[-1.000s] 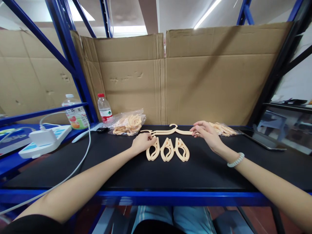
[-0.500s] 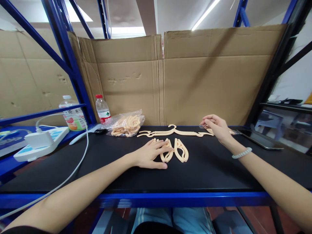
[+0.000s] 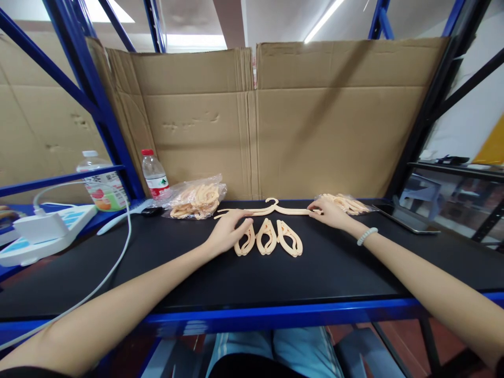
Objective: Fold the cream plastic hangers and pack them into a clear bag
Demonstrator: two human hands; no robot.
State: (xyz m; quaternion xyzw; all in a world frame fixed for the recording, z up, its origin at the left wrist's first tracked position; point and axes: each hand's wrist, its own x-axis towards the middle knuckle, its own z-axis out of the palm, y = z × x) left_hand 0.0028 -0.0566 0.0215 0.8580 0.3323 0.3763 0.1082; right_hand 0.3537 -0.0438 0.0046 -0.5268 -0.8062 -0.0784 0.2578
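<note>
A cream plastic hanger [image 3: 271, 209] lies flat on the black shelf top [image 3: 252, 273], spread out left to right. My left hand [image 3: 227, 232] rests with its fingers stretched over the hanger's left arm and beside the leftmost of three folded cream hanger pieces [image 3: 246, 245], [image 3: 266, 237], [image 3: 289, 239], which lie in a row just in front. My right hand [image 3: 329, 214] has its fingers together, pinching the hanger's right end. A white bead bracelet [image 3: 367, 236] is on that wrist.
A plastic bag of cream parts [image 3: 195, 199] lies back left, another bag [image 3: 347, 203] back right. Two bottles [image 3: 154, 174], [image 3: 101, 186], a white power strip [image 3: 43, 231] with cable [image 3: 118, 262] stand left. A dark tablet [image 3: 405, 216] lies right. Cardboard [image 3: 315, 121] walls the back.
My left hand moved from lying flat on the folded pieces up to the hanger's left arm. My right hand came down from the bag to the hanger's right end.
</note>
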